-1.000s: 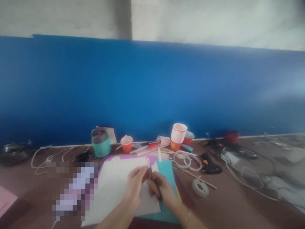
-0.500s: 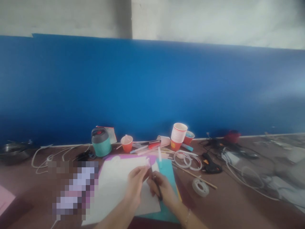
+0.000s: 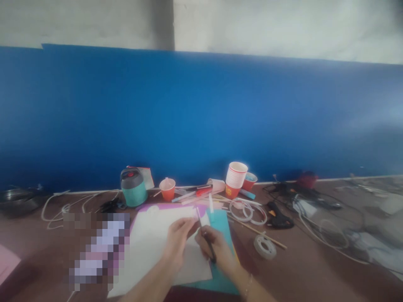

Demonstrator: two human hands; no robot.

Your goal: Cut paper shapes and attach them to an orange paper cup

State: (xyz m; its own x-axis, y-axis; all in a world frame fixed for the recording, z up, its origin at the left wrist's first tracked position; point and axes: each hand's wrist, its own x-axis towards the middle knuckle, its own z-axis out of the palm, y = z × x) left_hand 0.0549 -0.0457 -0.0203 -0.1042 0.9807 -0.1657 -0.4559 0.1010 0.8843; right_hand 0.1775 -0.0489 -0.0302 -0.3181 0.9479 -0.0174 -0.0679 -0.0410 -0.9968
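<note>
A pair of scissors with dark handles is gripped in my right hand, its blades pointing away from me. Beside the blades, my left hand pinches a small pale piece, perhaps paper; its exact shape is blurred. Both hands are over a white sheet of paper, which lies on purple paper and teal paper. A white strip lies just beyond my right hand.
Behind the papers stand a teal jar, a red paper cup and a stack of paper cups. A tape roll, a wooden stick and a black glue gun lie to the right. Cables spread farther right.
The scissors and my right hand have shifted slightly, and the blades now show more clearly. My left hand keeps its pinch almost in place.
</note>
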